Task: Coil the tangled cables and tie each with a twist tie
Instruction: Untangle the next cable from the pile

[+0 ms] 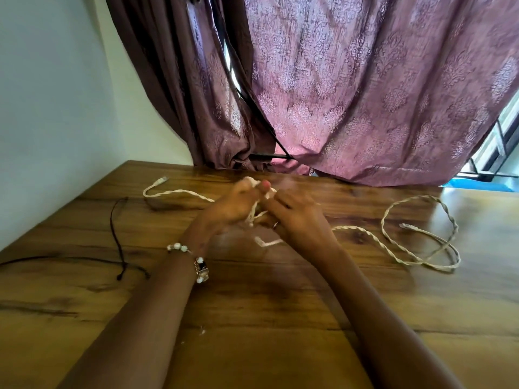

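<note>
A white twisted cable [365, 234] lies across the wooden table [252, 318]. One plug end [161, 180] rests at the far left, and loose loops with another plug [405, 226] sprawl at the right. My left hand [238, 204] grips a bunch of the cable at the table's middle, thumb up. Close beside it, my right hand [295, 217] has its fingers curled round the same bunch. Both hands are blurred. A short white piece [265, 242] lies just below them.
Thin black ties [119, 242] lie on the left part of the table. A purple patterned curtain [351, 94] hangs behind the far edge, with a white wall [56, 108] at the left and a window [502, 147] at the right.
</note>
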Motion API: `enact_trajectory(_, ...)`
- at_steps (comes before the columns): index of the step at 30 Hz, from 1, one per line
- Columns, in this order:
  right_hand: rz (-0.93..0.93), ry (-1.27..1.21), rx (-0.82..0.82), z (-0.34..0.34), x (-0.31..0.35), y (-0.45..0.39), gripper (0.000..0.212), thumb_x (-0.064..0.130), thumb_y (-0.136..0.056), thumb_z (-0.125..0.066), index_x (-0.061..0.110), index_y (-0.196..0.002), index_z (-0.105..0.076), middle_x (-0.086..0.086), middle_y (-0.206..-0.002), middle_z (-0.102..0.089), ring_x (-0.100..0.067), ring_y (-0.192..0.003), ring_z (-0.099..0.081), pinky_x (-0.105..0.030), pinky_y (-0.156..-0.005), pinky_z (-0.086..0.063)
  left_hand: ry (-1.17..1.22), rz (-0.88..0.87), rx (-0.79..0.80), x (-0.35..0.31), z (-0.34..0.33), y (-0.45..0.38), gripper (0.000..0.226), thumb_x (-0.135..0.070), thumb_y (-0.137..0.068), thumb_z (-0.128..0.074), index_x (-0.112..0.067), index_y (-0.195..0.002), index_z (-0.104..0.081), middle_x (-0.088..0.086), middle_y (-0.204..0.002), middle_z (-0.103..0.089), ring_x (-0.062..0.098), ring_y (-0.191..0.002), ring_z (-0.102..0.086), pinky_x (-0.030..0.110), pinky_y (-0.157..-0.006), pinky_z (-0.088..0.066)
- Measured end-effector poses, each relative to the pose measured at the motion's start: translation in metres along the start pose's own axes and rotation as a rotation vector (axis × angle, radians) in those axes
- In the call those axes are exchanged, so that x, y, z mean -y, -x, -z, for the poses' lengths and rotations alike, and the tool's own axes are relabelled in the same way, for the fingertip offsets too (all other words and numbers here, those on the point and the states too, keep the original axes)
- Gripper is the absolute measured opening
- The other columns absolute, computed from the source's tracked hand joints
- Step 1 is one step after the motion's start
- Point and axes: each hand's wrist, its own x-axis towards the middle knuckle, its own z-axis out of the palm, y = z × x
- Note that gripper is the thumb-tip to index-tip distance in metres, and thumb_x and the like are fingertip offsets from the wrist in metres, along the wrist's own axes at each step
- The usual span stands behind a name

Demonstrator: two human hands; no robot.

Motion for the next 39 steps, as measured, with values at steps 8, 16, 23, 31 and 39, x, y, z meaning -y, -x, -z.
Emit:
enact_trajectory(8, -0.644, -0.524, -0.259, 0.028, -0.043, 0.008, 0.012, 0.023, -0.073, -0.075, 0.014, -0.077, -0.068, -0.004, -0.070, -0.066, -0.012, -0.059, -0.061, -0.028, -0.055, -0.048, 0.180, 0.090, 0.296, -0.002, -0.003, 0.002, 0.048, -0.049, -0.089, -0.039, -0.002, -0.086, -0.049, 0.000, -0.041, -0.032, 0.006, -0.026, -0.023, 0.012, -0.037, -0.015)
enact_trajectory(16, -0.813, -0.469, -0.128, 0.024, -0.061, 0.021, 0.012, 0.014, -0.072, -0.080, 0.019, -0.078, -0.070, -0.004, -0.066, -0.069, -0.011, -0.050, -0.058, -0.024, -0.048, -0.045, 0.478, 0.084, 0.464, -0.001, 0.011, 0.003, 0.041, -0.045, -0.075, -0.071, -0.007, -0.078, -0.056, -0.007, -0.037, -0.034, 0.000, -0.023, -0.027, 0.011, -0.038, -0.015)
enact_trajectory(23, -0.503, -0.369, 0.029, -0.004, -0.039, 0.019, 0.071, -0.010, -0.080, -0.061, 0.005, -0.143, -0.031, -0.010, -0.078, -0.056, -0.019, -0.065, -0.054, -0.021, -0.061, -0.046, 0.701, 0.026, 0.087, 0.001, 0.015, -0.009, 0.024, -0.029, -0.093, -0.042, -0.011, -0.077, -0.045, -0.009, -0.039, -0.033, -0.001, -0.025, -0.025, 0.011, -0.032, -0.019)
enact_trajectory(31, -0.182, -0.360, 0.174, -0.007, -0.030, 0.018, 0.036, 0.000, -0.084, -0.041, -0.001, -0.108, -0.066, -0.006, -0.092, -0.063, -0.016, -0.075, -0.058, -0.027, -0.071, -0.050, 1.026, -0.013, -0.045, -0.001, 0.039, -0.012, 0.032, -0.039, -0.093, -0.039, -0.015, -0.072, -0.043, -0.009, -0.038, -0.034, 0.005, -0.024, -0.030, 0.012, -0.030, -0.022)
enact_trajectory(39, -0.133, -0.184, -0.073, 0.002, -0.025, 0.006, 0.017, 0.024, -0.087, -0.063, 0.022, -0.096, -0.077, -0.009, -0.124, -0.050, -0.026, -0.110, -0.042, -0.032, -0.087, -0.041, 1.108, -0.017, -0.095, -0.005, 0.044, -0.010, 0.047, -0.053, -0.097, -0.030, -0.017, -0.069, -0.039, -0.008, -0.044, -0.036, 0.003, -0.034, -0.032, 0.017, -0.035, -0.031)
